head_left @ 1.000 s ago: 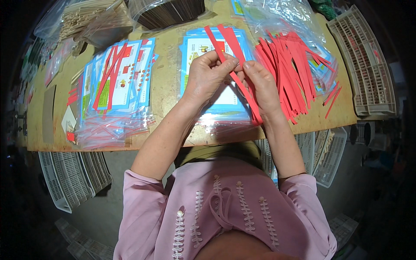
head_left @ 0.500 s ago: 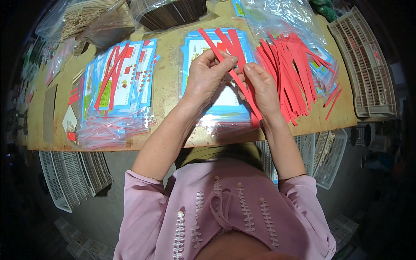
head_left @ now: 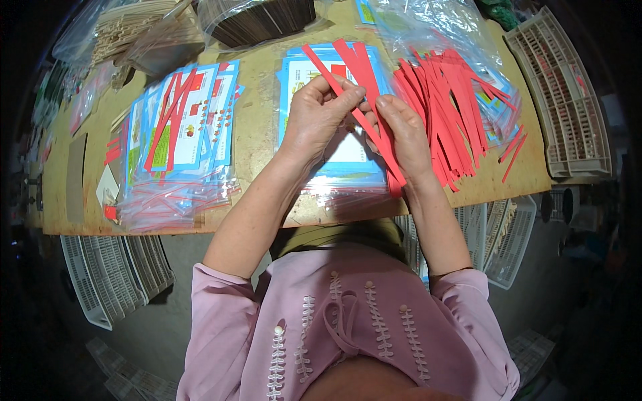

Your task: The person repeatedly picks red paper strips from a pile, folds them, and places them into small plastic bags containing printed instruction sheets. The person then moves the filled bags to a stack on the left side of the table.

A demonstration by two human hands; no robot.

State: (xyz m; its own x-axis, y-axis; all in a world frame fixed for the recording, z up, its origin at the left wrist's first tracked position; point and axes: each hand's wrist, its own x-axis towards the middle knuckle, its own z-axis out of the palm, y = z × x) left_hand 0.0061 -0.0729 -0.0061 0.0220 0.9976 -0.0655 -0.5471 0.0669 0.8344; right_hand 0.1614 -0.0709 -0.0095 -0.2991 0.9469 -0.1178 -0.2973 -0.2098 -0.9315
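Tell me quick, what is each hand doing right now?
Left hand: closed, fingers pinching a few red paper strips above the table.
Right hand: closed, fingers gripping the same red paper strips lower down.

A wooden bench (head_left: 257, 127) carries a stack of bagged blue cards (head_left: 177, 144) on the left, with clear bags of pale sticks (head_left: 130, 30) and dark strips (head_left: 257, 20) at the far edge. White plastic trays (head_left: 107, 277) sit below the near edge, another (head_left: 558, 93) far right.
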